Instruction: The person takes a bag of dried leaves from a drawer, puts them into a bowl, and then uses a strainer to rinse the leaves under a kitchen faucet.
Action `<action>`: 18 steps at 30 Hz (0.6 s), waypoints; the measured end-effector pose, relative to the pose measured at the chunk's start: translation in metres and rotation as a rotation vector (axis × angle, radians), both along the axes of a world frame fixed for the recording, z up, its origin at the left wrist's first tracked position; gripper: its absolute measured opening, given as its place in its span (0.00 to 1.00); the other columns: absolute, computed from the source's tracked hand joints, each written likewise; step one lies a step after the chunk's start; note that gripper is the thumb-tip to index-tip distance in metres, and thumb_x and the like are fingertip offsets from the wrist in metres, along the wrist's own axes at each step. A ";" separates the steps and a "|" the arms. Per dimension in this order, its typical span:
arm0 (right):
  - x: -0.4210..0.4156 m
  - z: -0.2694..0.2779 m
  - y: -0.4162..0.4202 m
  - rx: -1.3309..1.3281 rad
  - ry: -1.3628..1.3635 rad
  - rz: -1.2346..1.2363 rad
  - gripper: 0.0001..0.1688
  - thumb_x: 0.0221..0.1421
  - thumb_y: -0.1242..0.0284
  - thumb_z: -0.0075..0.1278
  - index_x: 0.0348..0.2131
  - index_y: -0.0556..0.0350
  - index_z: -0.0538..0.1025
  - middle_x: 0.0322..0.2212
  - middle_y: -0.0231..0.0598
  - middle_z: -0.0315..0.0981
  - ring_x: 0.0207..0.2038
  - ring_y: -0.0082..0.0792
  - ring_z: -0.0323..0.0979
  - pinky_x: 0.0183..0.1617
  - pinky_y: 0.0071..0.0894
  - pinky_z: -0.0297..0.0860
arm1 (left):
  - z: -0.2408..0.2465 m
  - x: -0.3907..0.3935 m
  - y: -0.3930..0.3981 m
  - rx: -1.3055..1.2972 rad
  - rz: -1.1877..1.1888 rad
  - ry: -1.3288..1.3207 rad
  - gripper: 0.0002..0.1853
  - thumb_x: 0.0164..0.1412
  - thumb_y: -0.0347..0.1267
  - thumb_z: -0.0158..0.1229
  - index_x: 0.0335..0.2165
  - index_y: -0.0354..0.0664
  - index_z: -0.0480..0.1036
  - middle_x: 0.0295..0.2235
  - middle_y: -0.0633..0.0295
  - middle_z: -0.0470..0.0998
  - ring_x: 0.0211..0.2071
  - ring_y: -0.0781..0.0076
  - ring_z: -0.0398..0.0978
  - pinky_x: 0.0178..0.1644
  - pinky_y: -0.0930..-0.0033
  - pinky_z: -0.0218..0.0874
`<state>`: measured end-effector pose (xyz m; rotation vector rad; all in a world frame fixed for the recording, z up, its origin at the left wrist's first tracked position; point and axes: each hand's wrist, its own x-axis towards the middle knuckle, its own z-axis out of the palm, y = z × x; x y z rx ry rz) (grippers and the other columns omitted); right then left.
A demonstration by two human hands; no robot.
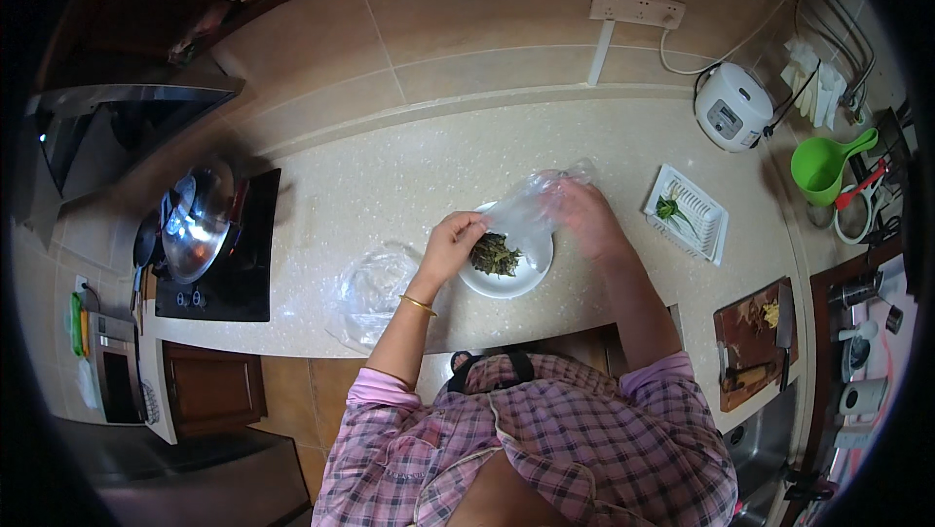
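Note:
A clear plastic bag (520, 214) stretches between my two hands above a white plate (504, 286). Dark green chopped leaves (494, 255) lie in a heap on the plate's left half. My left hand (454, 242) pinches the bag's left end between thumb and fingers, just over the leaves. At the bag's other end, my right hand (581, 214) is slightly blurred, its fingers around the crumpled plastic. Part of the plate is covered by the bag. To the left of my left forearm, a second crumpled clear plastic bag (372, 289) rests on the counter.
On the left, a lidded wok (197, 227) sits on a black cooktop (252, 264). To the right are a white slotted basket (712, 224) with green onions (672, 209), a rice cooker (733, 107), and a wooden cutting board (749, 333) bearing a kitchen knife (784, 322). A sink (763, 439) lies beyond.

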<state>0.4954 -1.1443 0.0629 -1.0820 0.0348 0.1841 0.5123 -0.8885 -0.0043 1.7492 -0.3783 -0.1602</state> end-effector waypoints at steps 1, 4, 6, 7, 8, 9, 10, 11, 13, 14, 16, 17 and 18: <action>-0.001 0.001 -0.003 -0.013 -0.001 -0.030 0.17 0.58 0.68 0.44 0.43 0.62 0.70 0.40 0.43 0.72 0.43 0.38 0.72 0.51 0.41 0.66 | 0.011 -0.002 -0.002 0.049 0.008 -0.054 0.12 0.58 0.27 0.55 0.41 0.35 0.72 0.31 0.65 0.75 0.34 0.79 0.70 0.43 0.77 0.61; 0.000 -0.006 -0.009 0.046 -0.007 -0.171 0.15 0.56 0.71 0.47 0.42 0.62 0.70 0.39 0.42 0.72 0.43 0.37 0.72 0.52 0.39 0.67 | 0.026 -0.006 -0.006 0.094 0.031 -0.059 0.10 0.54 0.25 0.57 0.37 0.35 0.74 0.33 0.60 0.75 0.35 0.73 0.72 0.42 0.75 0.62; 0.001 -0.010 -0.010 -0.074 -0.026 -0.169 0.16 0.56 0.72 0.46 0.43 0.62 0.71 0.38 0.40 0.73 0.43 0.33 0.72 0.50 0.33 0.67 | 0.026 -0.007 -0.008 0.087 0.042 -0.052 0.11 0.51 0.25 0.59 0.37 0.36 0.74 0.36 0.57 0.74 0.37 0.69 0.72 0.42 0.73 0.62; 0.001 -0.009 -0.009 -0.133 -0.036 -0.167 0.16 0.57 0.73 0.45 0.44 0.61 0.71 0.37 0.39 0.73 0.43 0.31 0.71 0.49 0.29 0.67 | 0.025 -0.008 -0.009 0.083 0.046 -0.070 0.13 0.50 0.24 0.60 0.38 0.36 0.74 0.38 0.57 0.73 0.38 0.68 0.71 0.44 0.72 0.62; 0.001 -0.008 -0.008 -0.173 -0.014 -0.170 0.16 0.56 0.74 0.45 0.44 0.62 0.70 0.39 0.40 0.72 0.43 0.31 0.71 0.49 0.30 0.67 | 0.024 -0.009 -0.011 0.078 0.050 -0.089 0.15 0.48 0.24 0.61 0.39 0.37 0.73 0.39 0.57 0.73 0.40 0.67 0.71 0.45 0.71 0.61; 0.000 -0.004 -0.005 -0.213 0.010 -0.175 0.16 0.56 0.75 0.44 0.45 0.62 0.70 0.40 0.41 0.71 0.43 0.32 0.71 0.49 0.30 0.68 | 0.026 -0.010 -0.012 0.113 0.040 -0.112 0.18 0.47 0.24 0.62 0.40 0.38 0.72 0.41 0.58 0.72 0.42 0.68 0.70 0.47 0.71 0.60; -0.001 -0.002 -0.002 -0.253 0.034 -0.180 0.16 0.56 0.77 0.44 0.45 0.62 0.69 0.41 0.42 0.70 0.44 0.32 0.71 0.49 0.31 0.68 | 0.029 -0.011 -0.013 0.148 0.031 -0.135 0.20 0.47 0.24 0.62 0.42 0.38 0.72 0.43 0.59 0.71 0.43 0.69 0.69 0.49 0.70 0.59; -0.001 -0.003 0.001 -0.189 0.056 -0.186 0.17 0.56 0.77 0.44 0.46 0.62 0.69 0.41 0.42 0.70 0.44 0.33 0.70 0.49 0.31 0.68 | 0.033 -0.013 -0.015 0.183 0.022 -0.158 0.22 0.46 0.24 0.63 0.43 0.39 0.71 0.45 0.59 0.69 0.45 0.70 0.68 0.51 0.70 0.58; -0.001 -0.007 0.004 -0.058 0.101 -0.197 0.18 0.56 0.79 0.44 0.47 0.63 0.67 0.43 0.43 0.68 0.45 0.34 0.70 0.50 0.32 0.68 | 0.039 -0.019 -0.022 0.160 0.040 -0.212 0.24 0.45 0.25 0.64 0.44 0.40 0.70 0.47 0.58 0.68 0.47 0.67 0.66 0.52 0.69 0.57; 0.001 -0.011 0.002 -0.003 0.084 -0.164 0.17 0.56 0.79 0.44 0.46 0.64 0.67 0.44 0.44 0.67 0.45 0.35 0.70 0.51 0.34 0.68 | 0.040 -0.020 -0.024 0.149 0.048 -0.239 0.25 0.44 0.25 0.65 0.45 0.41 0.70 0.47 0.58 0.67 0.48 0.66 0.66 0.53 0.68 0.56; 0.004 -0.014 0.001 0.105 0.049 -0.091 0.17 0.56 0.79 0.44 0.46 0.64 0.66 0.45 0.44 0.66 0.45 0.38 0.70 0.53 0.38 0.67 | 0.034 -0.021 -0.024 0.132 0.073 -0.217 0.26 0.44 0.27 0.66 0.45 0.42 0.70 0.46 0.58 0.69 0.48 0.64 0.66 0.53 0.67 0.56; 0.004 -0.013 0.001 0.098 0.049 -0.076 0.17 0.56 0.80 0.43 0.47 0.64 0.66 0.44 0.44 0.67 0.46 0.37 0.69 0.53 0.37 0.67 | 0.030 -0.021 -0.024 0.123 0.085 -0.205 0.26 0.44 0.28 0.66 0.45 0.43 0.70 0.45 0.58 0.69 0.48 0.63 0.66 0.54 0.67 0.56; 0.002 -0.004 0.004 0.090 0.048 -0.061 0.17 0.56 0.80 0.42 0.47 0.64 0.66 0.44 0.43 0.67 0.46 0.36 0.69 0.53 0.35 0.67 | 0.026 -0.019 -0.023 0.128 0.101 -0.222 0.24 0.44 0.28 0.66 0.44 0.43 0.71 0.44 0.58 0.70 0.48 0.63 0.67 0.53 0.67 0.56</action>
